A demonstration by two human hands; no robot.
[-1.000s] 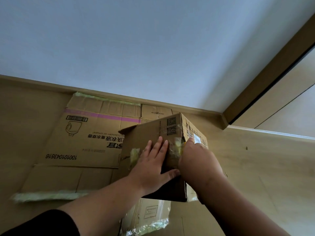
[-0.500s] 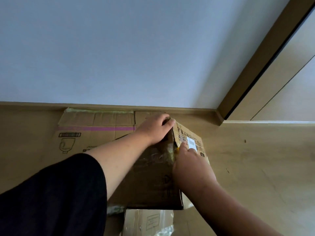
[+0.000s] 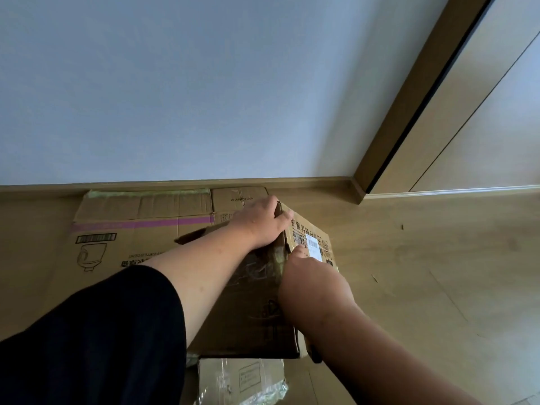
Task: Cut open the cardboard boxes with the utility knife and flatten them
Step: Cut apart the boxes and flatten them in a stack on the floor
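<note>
Two hands are working one upright box [image 3: 251,311] on the floor [image 3: 423,273]: the left hand [image 3: 260,222] is gripping its far top corner, the right hand [image 3: 312,279] is closing on the near edge, contents unclear. Two flattened boxes [image 3: 125,229] are lying behind, a third, plastic-wrapped box [image 3: 242,378] in front.

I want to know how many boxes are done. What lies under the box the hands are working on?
Under the box lies a flattened carton with a pink stripe; a plastic-wrapped carton pokes out at its near edge. Whatever sits directly beneath is covered.
</note>
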